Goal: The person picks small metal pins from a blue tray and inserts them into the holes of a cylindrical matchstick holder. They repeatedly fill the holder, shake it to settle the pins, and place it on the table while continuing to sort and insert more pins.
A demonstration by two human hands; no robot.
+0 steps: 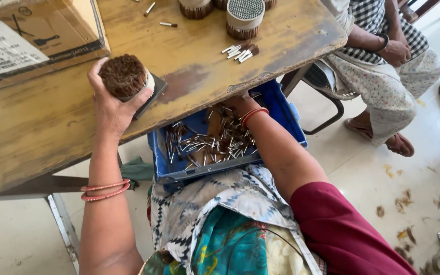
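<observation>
Trouble could come first from the round brown bundle of tightly packed thin rolled sticks (124, 75), which the left hand (109, 104) clasps from below and behind, fingers curled round its pale band, at the near edge of the worn yellow-brown wooden table (47, 127). The bundle rests partly on a small dark flat square plate (155, 90) that juts toward the table edge; a slip of the fingers or a nudge of that plate would, I judge, tip the bundle over the edge, and the sticks might scatter if the band gives. The right hand (236, 103) reaches under the table edge into the blue plastic crate (281, 109) on the lap, among loose white-tipped brown sticks (207, 145); the table hides its fingers, so I cannot tell whether they are closed on anything or spread. Working there unseen, the wrist could knock the crate, which appears to sit on the patterned cloth (215, 203) with no firm support, and spill its contents to the floor. A small loose cluster of sticks (240, 52) lies near the far table edge beside another upright banded bundle (244, 18) and could roll off if the table is jolted. A second seated person (383, 66) is well apart, to the right.
</observation>
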